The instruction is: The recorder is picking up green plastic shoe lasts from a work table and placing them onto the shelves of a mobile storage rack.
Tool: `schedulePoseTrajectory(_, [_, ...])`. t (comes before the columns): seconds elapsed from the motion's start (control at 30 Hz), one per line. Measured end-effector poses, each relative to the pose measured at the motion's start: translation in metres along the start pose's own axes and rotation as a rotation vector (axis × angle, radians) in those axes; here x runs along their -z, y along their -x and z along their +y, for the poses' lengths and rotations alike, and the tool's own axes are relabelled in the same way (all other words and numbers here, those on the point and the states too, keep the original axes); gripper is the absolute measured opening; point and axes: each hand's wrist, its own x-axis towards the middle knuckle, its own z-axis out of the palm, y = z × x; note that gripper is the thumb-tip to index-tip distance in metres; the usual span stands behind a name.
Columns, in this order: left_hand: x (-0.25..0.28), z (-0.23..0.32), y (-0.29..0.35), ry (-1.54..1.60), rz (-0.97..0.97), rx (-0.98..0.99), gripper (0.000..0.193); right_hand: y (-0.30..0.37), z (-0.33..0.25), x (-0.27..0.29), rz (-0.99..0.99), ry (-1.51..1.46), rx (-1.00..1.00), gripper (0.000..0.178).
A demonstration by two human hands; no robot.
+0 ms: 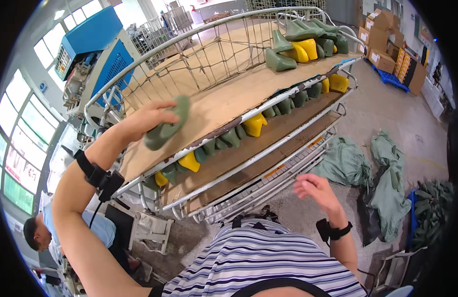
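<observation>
My left hand (148, 119) is closed around a dark green shoe last (164, 132), a little smeared by motion, over the left part of the cardboard-covered top shelf (214, 101) of a wire-sided rack cart. Beside the cart's lower right side, my right hand (318, 192) hangs in the air with loosely bent fingers and nothing in it. Piled at the top shelf's far right end are several green shoe lasts (282, 60) and yellow ones (304, 50). Along the shelf below stands a row of green lasts (231, 137) with yellow lasts (254, 124) among them.
Green cloth sacks (345, 161) lie on the floor to the right, near a blue crate (413, 218) heaped with dark green pieces. Cardboard boxes (382, 37) stack on a blue pallet at the back right. A blue machine (93, 37) stands left. Another person (97, 225) bends at lower left.
</observation>
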Motion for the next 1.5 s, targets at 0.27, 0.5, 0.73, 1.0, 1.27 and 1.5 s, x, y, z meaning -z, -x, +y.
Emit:
schedulePoseTrajectory(0.27, [-0.129,0.128,0.017,-0.251,-0.724,-0.769,0.059,-0.012,-0.086,-0.027,-0.121,-0.521,0.433,0.056])
schedulePoseTrajectory(0.5, [-0.220,0.128,-0.020,-0.378,-1.071,-1.024,0.054,0.024,-0.023,-0.006,0.556,-0.699,0.396,0.045])
schedulePoseTrajectory(0.73, [-0.185,0.214,-0.239,-0.746,-0.209,-1.601,0.047,0.079,0.023,0.006,1.053,-0.652,0.409,0.026])
schedulePoseTrajectory(1.0, [-0.125,0.174,-0.408,-1.222,-0.330,-1.324,0.113,0.137,0.062,-0.025,1.396,-0.560,0.298,0.025])
schedulePoseTrajectory(1.27, [-0.140,0.186,-0.450,-1.293,-0.097,-1.673,0.045,0.128,0.061,-0.046,1.520,-0.641,0.277,0.035])
schedulePoseTrajectory(1.5, [-0.163,0.202,-0.402,-1.518,-0.034,-1.497,0.057,0.106,0.068,-0.047,1.235,-0.535,0.152,0.037])
